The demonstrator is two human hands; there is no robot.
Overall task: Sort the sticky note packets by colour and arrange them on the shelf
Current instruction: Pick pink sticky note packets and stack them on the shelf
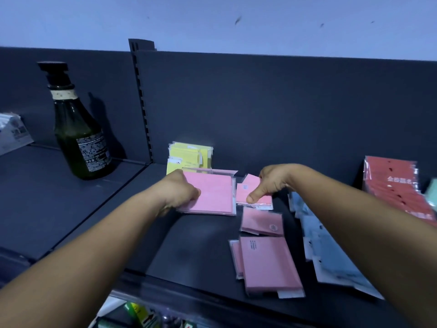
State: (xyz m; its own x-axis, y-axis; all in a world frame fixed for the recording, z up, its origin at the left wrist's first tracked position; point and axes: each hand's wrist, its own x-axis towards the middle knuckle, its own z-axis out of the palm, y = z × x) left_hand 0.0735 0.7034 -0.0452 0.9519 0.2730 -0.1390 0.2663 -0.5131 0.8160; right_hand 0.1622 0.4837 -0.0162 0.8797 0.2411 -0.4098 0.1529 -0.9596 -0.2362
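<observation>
On the dark shelf my left hand grips the left edge of a large pink packet stack. My right hand pinches a smaller pink packet just to its right, thumb on top. Two more pink packets lie nearer me, one small and one large. Yellow packets stand against the back panel behind the pink stack. Pale blue packets lie spread under my right forearm.
A dark green pump bottle stands on the left shelf section beside a slotted upright. Red packets are stacked at the far right. A white box sits at the left edge. Goods show on the shelf below.
</observation>
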